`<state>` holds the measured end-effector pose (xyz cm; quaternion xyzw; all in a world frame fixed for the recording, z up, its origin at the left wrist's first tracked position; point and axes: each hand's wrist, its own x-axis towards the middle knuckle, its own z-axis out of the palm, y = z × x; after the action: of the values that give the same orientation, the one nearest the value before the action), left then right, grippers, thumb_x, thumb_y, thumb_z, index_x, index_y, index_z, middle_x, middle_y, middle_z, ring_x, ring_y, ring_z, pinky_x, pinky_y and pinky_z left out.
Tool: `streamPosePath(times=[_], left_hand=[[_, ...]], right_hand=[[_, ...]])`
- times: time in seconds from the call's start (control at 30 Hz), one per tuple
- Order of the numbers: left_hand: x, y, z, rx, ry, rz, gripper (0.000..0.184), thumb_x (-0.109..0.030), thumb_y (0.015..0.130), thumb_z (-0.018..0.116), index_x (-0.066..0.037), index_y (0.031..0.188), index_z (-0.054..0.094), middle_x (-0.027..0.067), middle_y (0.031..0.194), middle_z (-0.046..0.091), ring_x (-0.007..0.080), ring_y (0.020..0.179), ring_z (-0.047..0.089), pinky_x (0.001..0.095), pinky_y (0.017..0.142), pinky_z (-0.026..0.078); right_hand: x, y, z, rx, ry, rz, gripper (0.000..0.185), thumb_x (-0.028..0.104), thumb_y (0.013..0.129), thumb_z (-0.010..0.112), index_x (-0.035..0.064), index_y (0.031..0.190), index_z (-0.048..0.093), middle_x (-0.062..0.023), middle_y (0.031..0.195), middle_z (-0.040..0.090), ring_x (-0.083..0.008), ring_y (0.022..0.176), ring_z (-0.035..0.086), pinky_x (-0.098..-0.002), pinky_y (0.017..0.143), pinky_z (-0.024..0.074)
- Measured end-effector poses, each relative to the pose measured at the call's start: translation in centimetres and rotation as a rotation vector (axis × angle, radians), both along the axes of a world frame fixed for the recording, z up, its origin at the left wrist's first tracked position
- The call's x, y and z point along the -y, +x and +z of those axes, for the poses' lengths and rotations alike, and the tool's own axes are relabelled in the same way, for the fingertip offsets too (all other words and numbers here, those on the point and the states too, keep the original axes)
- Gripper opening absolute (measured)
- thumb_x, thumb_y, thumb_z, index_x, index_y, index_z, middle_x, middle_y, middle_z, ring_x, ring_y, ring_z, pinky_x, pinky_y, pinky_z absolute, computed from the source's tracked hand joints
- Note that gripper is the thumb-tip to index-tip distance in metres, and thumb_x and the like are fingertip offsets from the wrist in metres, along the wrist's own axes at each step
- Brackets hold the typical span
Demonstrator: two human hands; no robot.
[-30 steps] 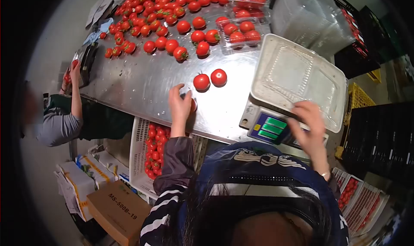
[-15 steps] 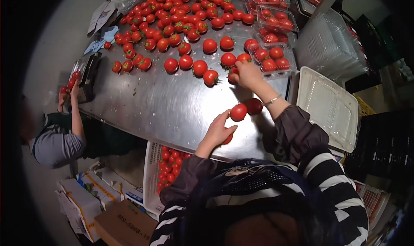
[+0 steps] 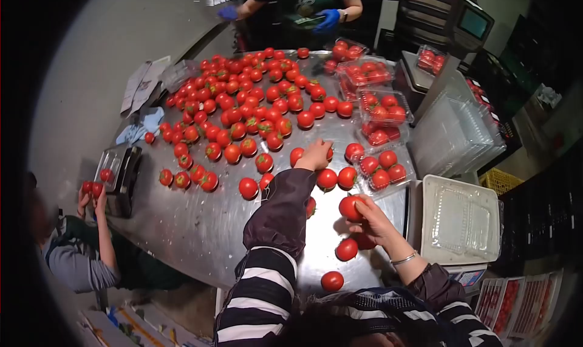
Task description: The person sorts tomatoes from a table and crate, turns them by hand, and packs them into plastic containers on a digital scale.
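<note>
My left hand (image 3: 315, 155) reaches across the steel table (image 3: 176, 225), its fingers curled against a tomato at the near side of the large tomato pile (image 3: 243, 98). Raised over the table at the right, my right hand (image 3: 375, 221) grips a red tomato (image 3: 350, 208) between thumb and fingers. Just below it lies one tomato (image 3: 347, 249), and another (image 3: 332, 281) rests nearer to me. Two tomatoes (image 3: 327, 178) (image 3: 347, 177) sit between my hands. An open clear box (image 3: 384, 169) with several tomatoes stands beyond my right hand.
A white tray (image 3: 430, 250) with an empty clear box lies on the scale at right. Behind it rise stacked clear boxes (image 3: 452, 134) and filled boxes (image 3: 382, 107). A co-worker (image 3: 79, 250) at left holds tomatoes. Another with blue gloves (image 3: 328, 20) stands across the table.
My left hand has moved forward to a tomato near the pile. My right hand has come back toward me and now holds a tomato. The view has tilted up, showing people across the table.
</note>
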<state>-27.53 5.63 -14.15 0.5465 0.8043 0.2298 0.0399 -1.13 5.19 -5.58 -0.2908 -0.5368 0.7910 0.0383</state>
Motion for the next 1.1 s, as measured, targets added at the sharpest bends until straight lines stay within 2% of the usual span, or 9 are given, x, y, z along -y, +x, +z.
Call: streamPosePath(times=[0.17,0.23,0.33,0.37,0.43,0.5,0.63,0.93,1.1], left_hand=[[0.5,1.6,1.4,0.062,-0.13,0.094,0.047,-0.029,0.069,0.064,-0.007,0.106,0.049,0.0217,0.101,0.053,0.042,0.088,0.054,0.0425,0.076,0.046],[2.6,3.3,3.8,0.286,0.114,0.17,0.036,-0.028,0.077,0.058,-0.007,0.104,0.05,0.0191,0.093,0.057,0.0356,0.085,0.057,0.0419,0.074,0.047],[6.8,4.6,3.1,1.317,0.389,0.23,0.036,-0.038,0.086,0.047,-0.003,0.096,0.05,0.0131,0.08,0.059,0.0239,0.069,0.059,0.0312,0.053,0.047],[9.5,6.3,5.2,1.719,0.337,0.173,0.039,-0.041,0.088,0.043,-0.003,0.095,0.049,0.0118,0.078,0.058,0.02,0.061,0.058,0.0271,0.045,0.045],[11.1,11.5,5.9,1.852,0.646,0.432,0.047,-0.049,0.087,0.04,-0.006,0.099,0.052,0.0155,0.083,0.058,0.0163,0.04,0.049,0.0219,0.035,0.039],[14.9,15.0,8.5,2.019,0.52,0.087,0.046,-0.044,0.091,0.034,-0.003,0.107,0.047,0.021,0.089,0.056,0.0157,0.042,0.047,0.0204,0.035,0.037],[17.4,20.7,10.6,2.205,0.663,-0.163,0.048,-0.044,0.093,0.028,-0.001,0.105,0.045,0.0218,0.086,0.057,0.0232,0.058,0.058,0.0217,0.04,0.044],[17.9,29.1,16.0,2.249,0.68,-0.039,0.058,-0.048,0.092,0.028,0.002,0.12,0.038,0.0255,0.107,0.051,0.0279,0.065,0.056,0.0264,0.045,0.05],[17.3,31.7,16.6,2.23,0.73,-0.078,0.058,-0.047,0.091,0.032,0.001,0.122,0.036,0.0238,0.11,0.05,0.0324,0.074,0.056,0.0269,0.047,0.051]], right_hand=[[-1.2,3.3,-4.8,-0.124,-0.625,-0.141,0.041,0.046,0.087,0.045,0.011,0.108,0.045,-0.0102,0.085,0.056,-0.0212,0.066,0.057,-0.0289,0.052,0.0495],[-2.6,3.6,-4.7,-0.202,-0.817,-0.13,0.041,0.048,0.087,0.044,0.012,0.107,0.046,-0.0103,0.09,0.057,-0.0219,0.068,0.058,-0.029,0.053,0.0509],[-0.6,3.5,-3.5,-0.192,-0.813,-0.366,0.047,0.055,0.085,0.04,0.0128,0.102,0.05,-0.0091,0.089,0.057,-0.0239,0.072,0.058,-0.0299,0.055,0.0516],[-0.2,3.6,-1.5,-0.208,-1.039,-0.446,0.039,0.044,0.09,0.04,0.0077,0.102,0.049,-0.0075,0.091,0.057,-0.0193,0.078,0.056,-0.031,0.071,0.0501],[0.4,4.8,-1.1,-0.329,-1.243,-0.303,0.043,0.045,0.09,0.039,0.0075,0.109,0.048,-0.0092,0.102,0.058,-0.0197,0.091,0.058,-0.0346,0.076,0.0506],[1.7,6.6,0.3,-0.371,-1.106,-0.135,0.05,0.045,0.089,0.041,0.0024,0.115,0.043,-0.0167,0.104,0.056,-0.0253,0.084,0.059,-0.0328,0.068,0.0526],[2.7,9.2,1.8,-0.497,-1.081,0.013,0.057,0.045,0.09,0.039,-0.0017,0.122,0.035,-0.024,0.11,0.051,-0.0306,0.084,0.06,-0.0325,0.066,0.0543],[3.0,15.4,8.1,-0.501,-0.97,0.002,0.059,0.044,0.093,0.028,-0.0034,0.127,0.025,-0.0264,0.116,0.045,-0.0362,0.09,0.059,-0.0353,0.068,0.0561],[2.6,18.7,9.9,-0.524,-0.895,0.018,0.054,0.041,0.093,0.031,-0.0048,0.123,0.031,-0.0238,0.106,0.052,-0.0286,0.078,0.061,-0.0316,0.068,0.0553]])
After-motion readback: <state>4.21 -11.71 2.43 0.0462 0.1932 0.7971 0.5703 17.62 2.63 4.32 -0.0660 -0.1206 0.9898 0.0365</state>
